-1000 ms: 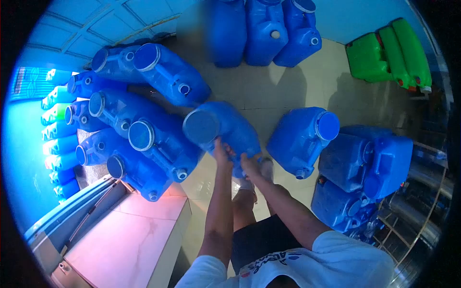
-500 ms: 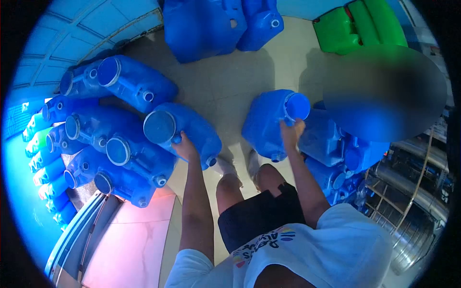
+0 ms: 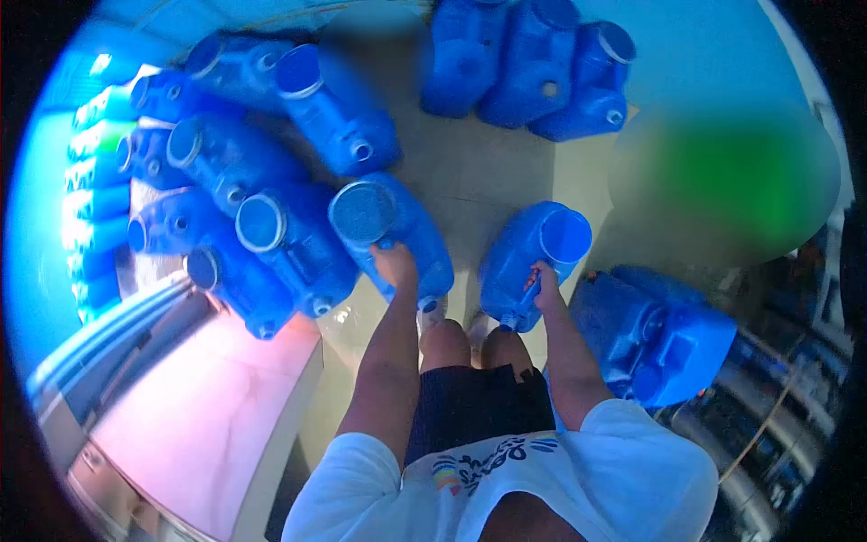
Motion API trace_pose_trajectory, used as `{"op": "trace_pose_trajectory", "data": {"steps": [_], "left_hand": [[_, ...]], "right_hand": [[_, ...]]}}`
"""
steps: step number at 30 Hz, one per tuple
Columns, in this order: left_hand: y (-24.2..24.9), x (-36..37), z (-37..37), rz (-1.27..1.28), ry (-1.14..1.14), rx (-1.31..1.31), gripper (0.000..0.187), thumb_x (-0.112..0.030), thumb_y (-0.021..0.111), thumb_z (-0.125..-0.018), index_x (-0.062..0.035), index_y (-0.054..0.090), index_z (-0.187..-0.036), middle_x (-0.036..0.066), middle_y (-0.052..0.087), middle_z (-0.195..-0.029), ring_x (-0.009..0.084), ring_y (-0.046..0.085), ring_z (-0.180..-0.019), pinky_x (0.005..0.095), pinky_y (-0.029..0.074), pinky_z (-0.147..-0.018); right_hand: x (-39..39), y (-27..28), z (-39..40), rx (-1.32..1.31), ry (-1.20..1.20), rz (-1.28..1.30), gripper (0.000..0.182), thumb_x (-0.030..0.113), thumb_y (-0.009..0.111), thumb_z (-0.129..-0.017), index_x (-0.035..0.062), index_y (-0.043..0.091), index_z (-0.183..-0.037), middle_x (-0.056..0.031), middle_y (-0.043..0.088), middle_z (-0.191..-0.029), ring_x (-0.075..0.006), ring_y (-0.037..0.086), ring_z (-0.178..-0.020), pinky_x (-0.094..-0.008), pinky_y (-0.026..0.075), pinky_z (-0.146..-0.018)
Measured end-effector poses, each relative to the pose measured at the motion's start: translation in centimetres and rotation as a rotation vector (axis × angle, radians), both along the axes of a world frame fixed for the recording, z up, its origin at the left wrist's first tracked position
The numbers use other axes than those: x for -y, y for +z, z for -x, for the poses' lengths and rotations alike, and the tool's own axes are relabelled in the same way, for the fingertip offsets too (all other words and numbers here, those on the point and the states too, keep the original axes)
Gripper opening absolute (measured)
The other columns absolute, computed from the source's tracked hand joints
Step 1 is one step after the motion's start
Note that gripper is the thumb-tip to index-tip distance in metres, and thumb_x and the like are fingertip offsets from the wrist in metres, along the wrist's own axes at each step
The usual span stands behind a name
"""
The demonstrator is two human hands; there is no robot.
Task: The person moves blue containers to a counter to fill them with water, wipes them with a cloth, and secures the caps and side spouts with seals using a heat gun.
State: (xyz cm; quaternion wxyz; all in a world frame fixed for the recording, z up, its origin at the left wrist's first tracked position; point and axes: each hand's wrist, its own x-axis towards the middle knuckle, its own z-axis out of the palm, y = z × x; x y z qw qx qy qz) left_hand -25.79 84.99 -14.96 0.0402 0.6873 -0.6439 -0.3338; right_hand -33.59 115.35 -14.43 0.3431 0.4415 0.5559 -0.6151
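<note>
A blue water jug (image 3: pixel 424 230) with a wide round lid stands in front of me on the left, and my left hand (image 3: pixel 395 265) is closed round its handle. Closer to my right leg is a second blue jug (image 3: pixel 506 257) with a wide round mouth. The fingers of my right hand (image 3: pixel 545 282) wrap its handle just below that mouth. Both jugs have a small spout at the end toward my feet, and a strip of floor shows between them.
Several more blue jugs (image 3: pixel 298 253) crowd the floor at left, beside a pale pink-lit slab (image 3: pixel 208 397). Others (image 3: pixel 524 72) stand along the far wall. At right are blue jugs (image 3: pixel 614 334) near metal racking (image 3: pixel 768 415). Two blurred patches hide parts of the room.
The view has shifted, so the left-hand jugs now appear farther right. The two held jugs appear closer together. Both hands remain on their handles.
</note>
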Motion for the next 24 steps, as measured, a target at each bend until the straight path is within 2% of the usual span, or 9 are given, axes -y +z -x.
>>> {"op": "trace_pose_trajectory", "data": {"steps": [10,15,17,18,19,20,21,22,24], "left_hand": [[0.5,0.9,0.0,-0.032,0.012,-0.07,0.044,-0.017,0.054,-0.07,0.0038,0.043,-0.107,0.031,0.059,-0.083,0.0461,0.058,-0.079,0.0512,0.045,-0.07],[1.4,0.6,0.3,-0.028,0.013,0.023,0.045,-0.018,0.054,-0.07,0.004,0.044,-0.108,0.032,0.059,-0.085,0.0471,0.058,-0.078,0.0516,0.046,-0.071],[0.3,0.3,0.3,0.022,-0.02,-0.023,0.045,-0.018,0.055,-0.07,0.004,0.044,-0.108,0.032,0.058,-0.087,0.0466,0.058,-0.079,0.0512,0.046,-0.071],[-0.5,0.1,-0.3,0.075,-0.03,-0.062,0.045,-0.019,0.055,-0.07,0.004,0.045,-0.108,0.033,0.058,-0.088,0.0461,0.058,-0.08,0.0508,0.046,-0.072],[-1.8,0.1,-1.2,0.097,-0.08,-0.045,0.045,-0.018,0.055,-0.07,0.0047,0.045,-0.108,0.033,0.058,-0.09,0.045,0.058,-0.082,0.0495,0.046,-0.074],[-3.8,0.6,-1.8,0.117,-0.138,-0.039,0.046,-0.018,0.055,-0.07,0.0054,0.045,-0.108,0.033,0.057,-0.092,0.0438,0.059,-0.083,0.0482,0.046,-0.075],[-7.4,1.2,-3.7,0.255,-0.381,-0.025,0.046,-0.019,0.056,-0.072,0.0075,0.045,-0.108,0.03,0.059,-0.092,0.041,0.059,-0.082,0.0448,0.047,-0.075],[-4.2,1.2,-2.2,0.063,-0.157,-0.023,0.047,-0.023,0.058,-0.075,0.0087,0.045,-0.108,0.026,0.06,-0.091,0.0387,0.059,-0.081,0.0424,0.048,-0.073],[-6.0,3.2,-2.7,-0.209,-0.293,0.051,0.059,-0.031,0.063,-0.075,0.0081,0.04,-0.113,0.025,0.055,-0.103,0.0363,0.057,-0.089,0.0426,0.048,-0.074]], "right_hand": [[16.5,0.8,6.1,-0.117,0.898,0.023,0.02,0.018,0.057,-0.068,0.0085,0.048,-0.053,-0.0052,0.044,-0.046,-0.0155,0.042,-0.037,-0.0296,0.038,-0.04],[20.9,0.5,11.4,-0.273,1.057,0.076,0.021,0.02,0.058,-0.068,0.0048,0.052,-0.054,-0.007,0.049,-0.047,-0.0164,0.044,-0.036,-0.032,0.04,-0.042],[21.2,-0.5,12.3,-0.375,1.278,-0.21,0.023,0.023,0.059,-0.069,0.0005,0.059,-0.065,-0.0094,0.057,-0.055,-0.0189,0.053,-0.044,-0.0334,0.044,-0.046],[20.8,-2.3,11.0,-0.671,1.16,-0.344,0.035,0.029,0.061,-0.071,-0.002,0.061,-0.086,-0.0161,0.064,-0.078,-0.0255,0.062,-0.065,-0.0357,0.049,-0.058],[21.9,2.4,9.3,-0.627,1.149,-0.566,0.049,0.032,0.063,-0.071,-0.0017,0.055,-0.105,-0.0202,0.061,-0.097,-0.031,0.061,-0.085,-0.0387,0.049,-0.072],[21.4,1.3,8.3,-0.622,1.192,-0.541,0.058,0.033,0.065,-0.069,-0.0012,0.049,-0.114,-0.0226,0.054,-0.113,-0.0344,0.053,-0.104,-0.0415,0.043,-0.087],[20.5,4.9,6.2,-0.822,1.165,-0.571,0.062,0.03,0.067,-0.068,-0.0015,0.046,-0.117,-0.0226,0.051,-0.117,-0.0348,0.047,-0.113,-0.0423,0.038,-0.094],[19.1,3.3,3.3,-1.051,1.067,-0.753,0.056,0.029,0.064,-0.072,-0.002,0.047,-0.115,-0.0233,0.05,-0.117,-0.0356,0.044,-0.114,-0.0417,0.036,-0.095],[14.5,7.2,-1.4,-0.867,0.956,-0.352,0.051,0.03,0.058,-0.08,-0.0011,0.045,-0.118,-0.0217,0.049,-0.119,-0.0357,0.044,-0.114,-0.0403,0.035,-0.097]]}}
